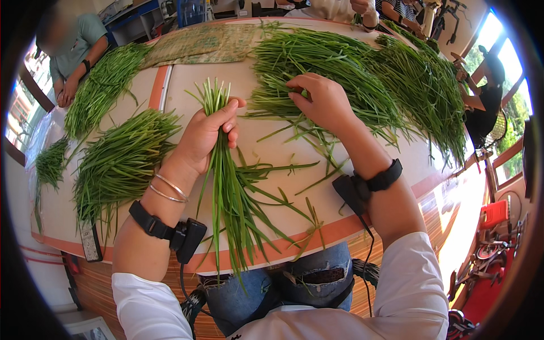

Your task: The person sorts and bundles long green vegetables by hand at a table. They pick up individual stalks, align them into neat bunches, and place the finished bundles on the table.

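Observation:
My left hand (212, 131) is closed around a bunch of garlic chives (231, 204), near its pale cut ends. Those ends point away from me, and the long flat leaves fan down over the table's near edge towards my lap. My right hand (321, 100) is at the near left side of a large heap of chives (323, 55), thumb and fingers curved and apart. Its fingertips are close to the stalk ends; I see no stalk held between them. Several loose leaves (314, 212) lie scattered on the table between my arms.
The white table (182, 85) has an orange border. A chive pile (123, 161) lies left of my left hand, another (106, 85) beyond it. A woven mat (204, 44) lies at the back. A second heap (420, 85) is at right. Several people are around the table.

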`<move>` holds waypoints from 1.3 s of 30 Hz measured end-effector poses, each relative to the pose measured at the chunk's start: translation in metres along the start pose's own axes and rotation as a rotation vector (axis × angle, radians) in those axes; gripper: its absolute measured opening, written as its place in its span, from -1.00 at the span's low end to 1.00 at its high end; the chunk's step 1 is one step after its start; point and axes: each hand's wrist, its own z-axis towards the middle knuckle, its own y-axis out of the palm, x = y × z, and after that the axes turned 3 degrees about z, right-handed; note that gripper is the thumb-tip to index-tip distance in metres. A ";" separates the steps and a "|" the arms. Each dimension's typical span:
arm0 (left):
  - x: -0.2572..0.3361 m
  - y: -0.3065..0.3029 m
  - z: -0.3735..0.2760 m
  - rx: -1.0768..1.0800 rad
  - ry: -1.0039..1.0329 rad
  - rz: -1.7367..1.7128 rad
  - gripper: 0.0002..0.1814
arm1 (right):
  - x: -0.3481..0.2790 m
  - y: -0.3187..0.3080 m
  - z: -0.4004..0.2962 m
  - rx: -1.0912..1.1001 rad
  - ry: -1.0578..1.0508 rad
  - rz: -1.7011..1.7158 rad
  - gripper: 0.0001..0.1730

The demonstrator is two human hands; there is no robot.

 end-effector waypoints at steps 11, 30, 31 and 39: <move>0.002 0.004 -0.002 0.058 -0.011 0.111 -0.63 | -0.020 -0.004 0.000 0.094 -0.169 0.099 -0.79; 0.001 0.011 -0.005 0.113 -0.002 0.332 -0.57 | -0.040 -0.001 -0.006 0.042 -0.212 0.181 -0.85; 0.000 0.010 -0.005 0.117 -0.006 0.334 -0.56 | -0.040 0.001 -0.005 0.066 -0.205 0.183 -0.85; 0.000 0.006 -0.004 0.045 -0.091 0.241 -0.72 | -0.041 0.003 -0.005 0.120 -0.226 0.235 -0.84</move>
